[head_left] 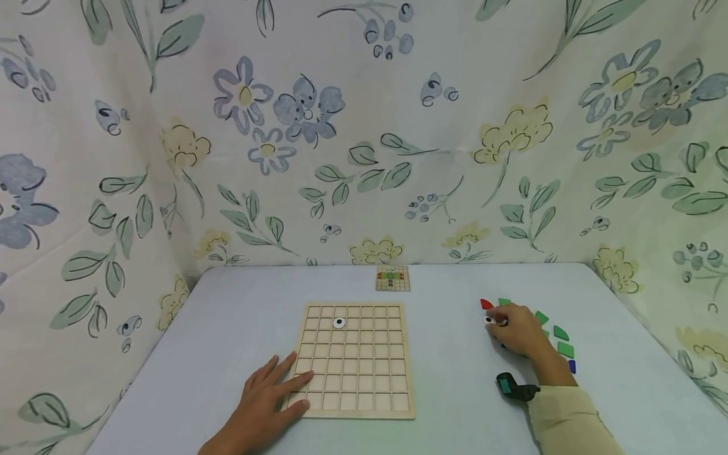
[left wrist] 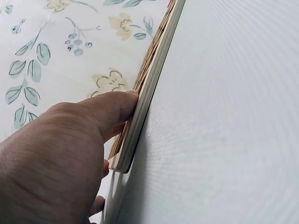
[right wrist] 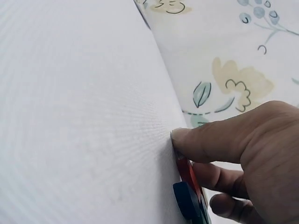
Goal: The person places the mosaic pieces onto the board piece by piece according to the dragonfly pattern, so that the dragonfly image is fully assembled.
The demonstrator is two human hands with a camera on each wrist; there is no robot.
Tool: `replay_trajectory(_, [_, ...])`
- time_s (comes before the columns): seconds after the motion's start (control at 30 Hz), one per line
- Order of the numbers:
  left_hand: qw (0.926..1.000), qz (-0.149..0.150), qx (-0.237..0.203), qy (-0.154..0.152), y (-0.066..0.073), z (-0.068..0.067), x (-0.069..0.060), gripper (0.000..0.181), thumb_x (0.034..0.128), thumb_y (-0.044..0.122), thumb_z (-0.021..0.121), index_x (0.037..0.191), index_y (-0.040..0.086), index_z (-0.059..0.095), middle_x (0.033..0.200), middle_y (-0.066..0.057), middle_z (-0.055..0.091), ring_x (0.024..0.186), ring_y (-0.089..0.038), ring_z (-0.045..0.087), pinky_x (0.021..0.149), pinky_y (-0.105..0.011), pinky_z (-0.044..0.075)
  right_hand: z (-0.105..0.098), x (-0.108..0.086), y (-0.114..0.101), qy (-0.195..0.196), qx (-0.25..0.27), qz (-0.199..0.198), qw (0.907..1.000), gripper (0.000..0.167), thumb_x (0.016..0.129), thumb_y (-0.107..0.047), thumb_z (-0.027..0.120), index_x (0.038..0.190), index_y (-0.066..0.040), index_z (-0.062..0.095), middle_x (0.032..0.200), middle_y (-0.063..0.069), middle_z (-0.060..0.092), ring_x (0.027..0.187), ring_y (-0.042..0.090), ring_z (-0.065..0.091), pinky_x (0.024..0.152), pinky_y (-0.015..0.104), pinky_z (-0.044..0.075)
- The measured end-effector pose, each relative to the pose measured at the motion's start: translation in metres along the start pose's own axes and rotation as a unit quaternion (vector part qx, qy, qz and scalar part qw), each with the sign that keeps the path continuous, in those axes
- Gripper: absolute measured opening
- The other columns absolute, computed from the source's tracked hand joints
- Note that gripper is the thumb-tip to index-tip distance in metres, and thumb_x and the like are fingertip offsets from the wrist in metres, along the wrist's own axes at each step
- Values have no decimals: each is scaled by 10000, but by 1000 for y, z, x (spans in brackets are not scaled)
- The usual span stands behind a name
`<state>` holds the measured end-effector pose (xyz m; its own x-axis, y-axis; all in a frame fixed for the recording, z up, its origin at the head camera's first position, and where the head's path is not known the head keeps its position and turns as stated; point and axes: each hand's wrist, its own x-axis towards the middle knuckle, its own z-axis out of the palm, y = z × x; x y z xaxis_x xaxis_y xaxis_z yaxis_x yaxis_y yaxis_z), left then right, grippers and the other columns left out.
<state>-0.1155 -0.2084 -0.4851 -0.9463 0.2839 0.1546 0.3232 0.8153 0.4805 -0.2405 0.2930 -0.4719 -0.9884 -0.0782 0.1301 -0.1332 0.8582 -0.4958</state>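
Note:
A wooden grid board (head_left: 366,414) lies on the white table, with one round white piece with a black dot (head_left: 339,323) in its upper part. My left hand (head_left: 264,398) rests on the board's lower left corner, fingers spread. In the left wrist view the thumb (left wrist: 114,100) touches the board's edge (left wrist: 149,88). To the right of the board, my right hand (head_left: 517,330) pinches a second white piece with a black dot (head_left: 488,320) between thumb and fingertips. That piece cannot be made out in the right wrist view, where a red piece (right wrist: 186,172) and a blue piece (right wrist: 186,200) show below the thumb.
Green pieces (head_left: 565,349), a red piece (head_left: 486,304) and a blue piece (head_left: 572,366) lie around the right hand, which partly hides the group. A small patterned card (head_left: 392,278) lies at the table's back edge. Floral cloth (head_left: 364,126) hangs behind.

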Motion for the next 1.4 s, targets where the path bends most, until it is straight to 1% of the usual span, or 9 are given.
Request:
replay_trajectory(0.17, [10000,-43,-10,-46,0,0,0,488,881,569,607,1287,301,644,1514,-73,360,1380,-433,225,1015,-635,139,-6,-2,-7,15,179,56,9998,279,867,-221,723,1054,-14,706,923,86,631,826,267,534,649,395,476])
replay_trajectory(0.27, [10000,-56,1,-76,-1,1,0,493,882,576,599,1291,304,641,1517,-70,355,1381,-432,222,1016,-635,139,-13,-4,-15,194,293,-34,9994,335,879,-279,719,1104,-32,691,959,93,628,857,284,524,651,387,476])
replay_trajectory(0.43, [10000,2,-20,-53,-1,1,1,489,884,567,603,1292,301,640,1516,-72,356,1380,-432,223,1014,-635,138,-26,-8,-33,791,332,-697,9939,388,875,-322,730,1133,-34,696,956,72,641,868,306,542,666,397,467])
replay_trajectory(0.6, [10000,76,-24,15,-1,1,3,484,883,561,609,1289,300,643,1511,-80,364,1375,-436,232,1012,-638,147,-40,-15,-56,1490,413,-1328,9790,262,824,-267,788,988,-68,739,854,-4,625,855,242,554,672,390,475])
replay_trajectory(0.7, [10000,38,14,-35,0,2,3,493,883,580,594,1294,309,638,1510,-79,365,1373,-436,238,1011,-640,159,-48,-20,-71,1863,454,-1722,9662,194,774,-210,831,910,-106,739,808,-38,615,836,158,529,656,319,470])
replay_trajectory(0.8, [9999,-29,66,-102,0,2,2,503,881,597,581,1296,318,636,1510,-79,367,1370,-438,242,1008,-645,169,-56,-27,-88,2069,519,-2059,9550,216,730,-164,859,903,-119,738,814,-50,635,835,117,513,637,253,465])
replay_trajectory(0.97, [9999,-65,53,-102,0,0,2,499,880,587,591,1294,312,639,1509,-81,367,1370,-439,241,1007,-646,168,-63,-33,-115,2189,726,-2527,9397,292,690,-119,876,948,-88,744,862,-50,664,830,122,525,612,211,458])
replay_trajectory(1.13, [9999,-54,17,-105,3,-1,2,504,883,588,586,1301,309,633,1513,-76,362,1380,-426,226,1020,-632,147,-60,-31,-140,2257,915,-2979,9230,312,687,-89,866,971,-66,740,827,-71,628,809,104,500,582,209,410])
replay_trajectory(1.4, [10000,54,-24,17,5,-2,0,488,889,565,596,1297,300,638,1504,-79,378,1375,-434,233,1011,-640,148,-35,-17,-177,2070,1252,-3230,9150,302,730,-152,853,989,-54,734,846,-50,641,861,138,542,685,336,487])
